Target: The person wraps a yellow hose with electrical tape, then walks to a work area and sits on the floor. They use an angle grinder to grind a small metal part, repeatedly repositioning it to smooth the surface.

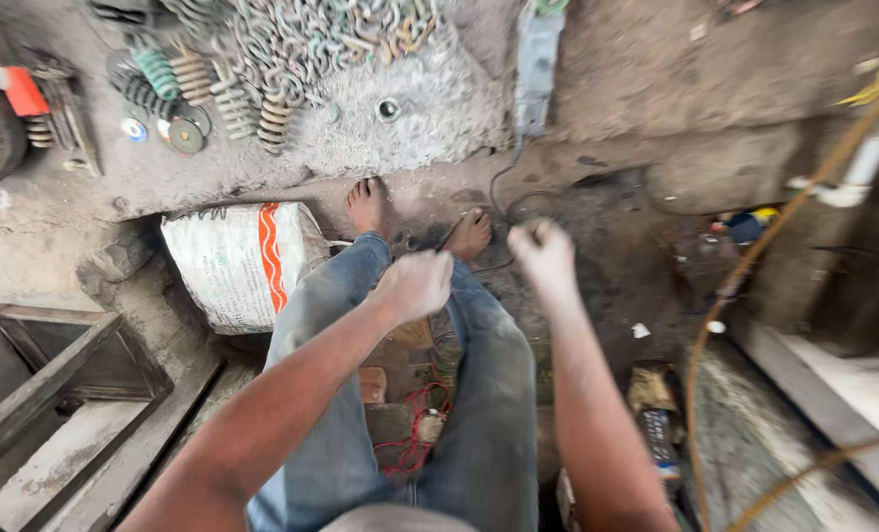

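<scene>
Below the white sack (237, 264), nearest the camera, a metal frame (45, 394) lies on the floor, and red wire (415, 433) tangles between the person's jeans-clad legs. Right of the sack, the left hand (415, 286) and right hand (543, 258) are both curled into fists over the knees; whether either holds anything cannot be told. Just beyond the sack, bare feet (368, 205) rest at a ledge. Farther past it lie coil springs (193, 84), grinding discs (185, 133) and a grey power tool (536, 64).
</scene>
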`<action>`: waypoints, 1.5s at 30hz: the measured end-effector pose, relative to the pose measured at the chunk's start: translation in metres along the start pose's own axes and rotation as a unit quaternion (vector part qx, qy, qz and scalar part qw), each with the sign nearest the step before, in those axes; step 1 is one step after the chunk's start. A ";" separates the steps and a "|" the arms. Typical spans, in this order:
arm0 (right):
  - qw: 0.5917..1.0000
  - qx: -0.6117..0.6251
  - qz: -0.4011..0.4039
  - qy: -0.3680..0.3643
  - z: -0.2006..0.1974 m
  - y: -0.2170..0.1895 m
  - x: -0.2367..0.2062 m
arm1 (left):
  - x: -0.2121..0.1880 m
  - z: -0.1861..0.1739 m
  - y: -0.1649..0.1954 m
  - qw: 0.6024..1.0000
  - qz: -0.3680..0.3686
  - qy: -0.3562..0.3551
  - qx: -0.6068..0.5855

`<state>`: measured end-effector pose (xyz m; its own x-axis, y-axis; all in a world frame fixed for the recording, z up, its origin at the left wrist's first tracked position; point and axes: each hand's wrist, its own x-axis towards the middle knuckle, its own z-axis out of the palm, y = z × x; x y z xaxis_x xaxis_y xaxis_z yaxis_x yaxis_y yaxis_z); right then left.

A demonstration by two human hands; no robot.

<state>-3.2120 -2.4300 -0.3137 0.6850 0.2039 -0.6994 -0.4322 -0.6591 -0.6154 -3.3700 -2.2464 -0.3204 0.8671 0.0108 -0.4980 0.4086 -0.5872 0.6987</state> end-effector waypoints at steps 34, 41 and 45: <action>0.949 -0.059 -0.248 0.187 0.036 -0.023 0.192 | 0.111 -0.015 -0.070 0.932 0.336 -0.040 0.132; 0.906 -0.313 -0.156 0.241 0.090 -0.006 0.234 | 0.113 -0.027 -0.091 0.925 0.185 -0.123 0.309; 0.911 -0.314 -0.115 0.240 0.106 -0.012 0.234 | 0.129 -0.034 -0.105 0.939 0.184 -0.064 0.285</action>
<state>-3.1085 -2.2976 -0.5087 0.9579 0.1487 -0.2455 0.0731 -0.9536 -0.2921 -3.2919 -2.1561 -0.4406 0.8638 -0.3532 -0.3595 -0.1622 -0.8702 0.4652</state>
